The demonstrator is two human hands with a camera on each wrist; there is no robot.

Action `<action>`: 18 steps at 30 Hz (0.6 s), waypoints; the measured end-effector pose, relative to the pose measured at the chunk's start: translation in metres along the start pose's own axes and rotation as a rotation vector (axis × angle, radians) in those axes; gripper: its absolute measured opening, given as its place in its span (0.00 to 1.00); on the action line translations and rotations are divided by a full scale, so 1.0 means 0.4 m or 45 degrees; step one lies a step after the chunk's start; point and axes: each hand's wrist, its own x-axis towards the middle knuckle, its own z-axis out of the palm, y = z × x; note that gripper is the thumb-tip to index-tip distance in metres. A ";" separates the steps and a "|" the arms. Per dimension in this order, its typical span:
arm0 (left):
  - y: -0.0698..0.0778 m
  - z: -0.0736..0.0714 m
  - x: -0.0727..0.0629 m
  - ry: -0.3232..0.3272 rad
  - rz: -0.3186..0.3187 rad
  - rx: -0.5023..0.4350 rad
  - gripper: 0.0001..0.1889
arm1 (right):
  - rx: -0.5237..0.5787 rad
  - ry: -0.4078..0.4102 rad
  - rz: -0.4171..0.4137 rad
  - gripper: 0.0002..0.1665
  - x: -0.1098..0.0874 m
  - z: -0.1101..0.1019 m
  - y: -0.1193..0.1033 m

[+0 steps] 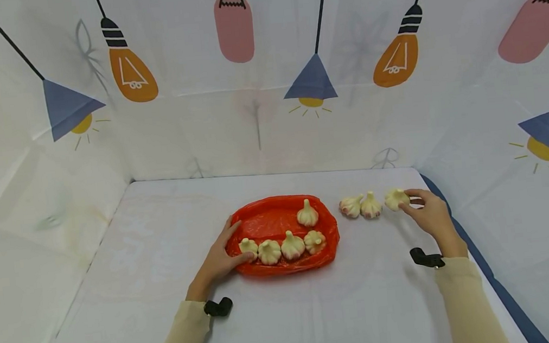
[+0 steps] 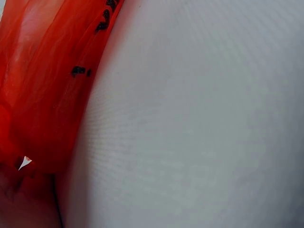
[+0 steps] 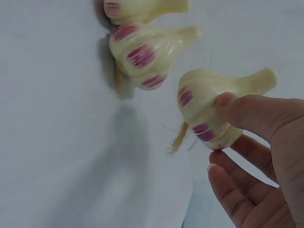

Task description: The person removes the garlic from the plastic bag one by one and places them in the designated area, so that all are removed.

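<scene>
My right hand [image 1: 429, 217] pinches a garlic bulb [image 1: 394, 199] between thumb and fingers at the right of the table. In the right wrist view this garlic bulb [image 3: 204, 97] shows purple patches, a stubby stem and a tuft of roots. My left hand [image 1: 217, 262] grips the left rim of an oval tray [image 1: 261, 224] covered in red plastic, its thumb over the edge by a bulb. Inside the tray, several garlic bulbs [image 1: 292, 245] form a front row, and one garlic bulb [image 1: 307, 214] sits at the back right. Black marks show on the red plastic [image 2: 52, 95] in the left wrist view.
Two more garlic bulbs [image 1: 351, 206] [image 1: 370, 205] rest side by side on the white table [image 1: 316, 309], between the tray and my right hand. Behind the table hangs a pale sheet [image 1: 192, 129] printed with lamps and light bulbs. A blue strip [image 1: 503, 293] follows the table's right edge.
</scene>
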 end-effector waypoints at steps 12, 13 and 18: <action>0.002 -0.002 -0.004 -0.007 0.017 -0.009 0.53 | -0.030 -0.094 0.036 0.29 0.012 0.041 0.054; 0.002 -0.002 -0.004 -0.006 0.013 -0.014 0.53 | -0.028 -0.093 0.031 0.28 0.013 0.044 0.055; 0.000 -0.002 -0.004 0.000 0.005 -0.017 0.53 | -0.023 -0.112 0.029 0.28 0.017 0.056 0.056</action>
